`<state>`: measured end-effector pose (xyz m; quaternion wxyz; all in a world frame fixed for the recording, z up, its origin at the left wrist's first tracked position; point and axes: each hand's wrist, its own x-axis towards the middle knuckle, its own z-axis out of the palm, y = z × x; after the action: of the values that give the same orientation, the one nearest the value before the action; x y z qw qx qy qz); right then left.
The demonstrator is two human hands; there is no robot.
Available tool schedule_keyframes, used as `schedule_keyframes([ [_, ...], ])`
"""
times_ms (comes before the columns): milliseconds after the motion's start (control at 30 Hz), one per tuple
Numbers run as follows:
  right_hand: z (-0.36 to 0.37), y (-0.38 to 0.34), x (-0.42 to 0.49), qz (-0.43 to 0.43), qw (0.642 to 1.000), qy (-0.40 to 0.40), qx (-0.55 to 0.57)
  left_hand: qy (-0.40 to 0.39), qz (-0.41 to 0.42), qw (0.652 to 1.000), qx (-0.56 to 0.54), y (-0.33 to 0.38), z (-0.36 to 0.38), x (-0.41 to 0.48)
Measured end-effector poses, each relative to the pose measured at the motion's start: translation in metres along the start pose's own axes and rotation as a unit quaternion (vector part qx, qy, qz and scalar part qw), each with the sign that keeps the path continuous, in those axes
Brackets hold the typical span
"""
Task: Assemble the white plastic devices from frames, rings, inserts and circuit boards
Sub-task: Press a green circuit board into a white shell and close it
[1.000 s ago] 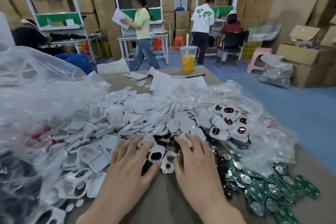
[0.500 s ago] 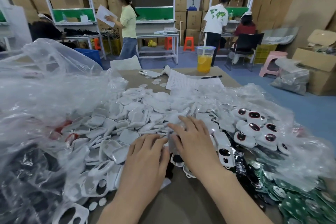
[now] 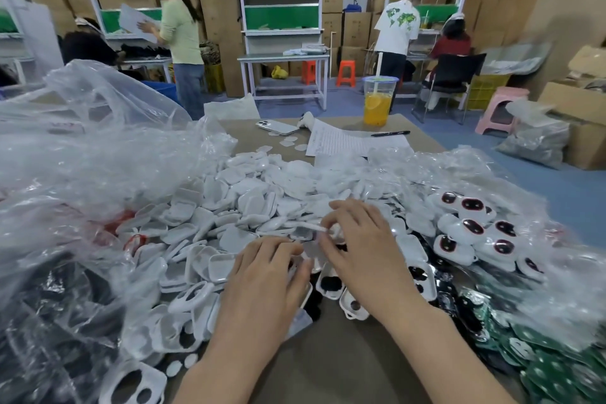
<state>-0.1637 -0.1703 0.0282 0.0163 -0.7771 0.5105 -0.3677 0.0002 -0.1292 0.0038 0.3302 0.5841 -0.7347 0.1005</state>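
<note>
A heap of white plastic shells covers the middle of the brown table. My right hand pinches a thin white piece between thumb and forefinger above the heap. Just left of it, my left hand lies on the parts with bent fingers; what its fingertips hold is hidden. White frames with holes lie at the front left. Finished devices with dark red lenses sit in clear plastic on the right. Green circuit boards lie at the front right. Dark inserts show under my hands.
Big clear plastic bags bulge at the left. At the table's far end stand a cup of orange drink, a phone, a paper sheet and a pen. People work at benches beyond.
My view has swung left. My right hand has come up off the pile and now pinches a white piece; my left hand stays low on the parts beside it.
</note>
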Motion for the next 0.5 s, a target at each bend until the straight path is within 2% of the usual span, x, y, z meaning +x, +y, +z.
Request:
schedule_keyframes([
  [100,-0.026,-0.004,-0.015,0.097,0.981,-0.006,0.167,-0.009,-0.006,1.0,-0.007,-0.001,0.0,-0.001],
  [200,-0.042,0.006,-0.036,0.142,0.954,0.019,0.264,-0.033,-0.012,0.999,-0.007,-0.001,0.0,-0.003],
  [333,-0.046,0.012,-0.048,0.131,0.955,0.01,0.266,-0.018,-0.025,0.999,-0.035,0.006,-0.007,-0.003],
  [433,-0.044,0.005,-0.044,0.109,0.962,-0.018,0.251,0.019,-0.051,0.988,-0.143,0.014,-0.017,-0.001],
  [500,-0.041,0.004,-0.043,0.102,0.958,-0.035,0.265,0.006,-0.086,0.972,-0.221,0.017,-0.022,-0.001],
])
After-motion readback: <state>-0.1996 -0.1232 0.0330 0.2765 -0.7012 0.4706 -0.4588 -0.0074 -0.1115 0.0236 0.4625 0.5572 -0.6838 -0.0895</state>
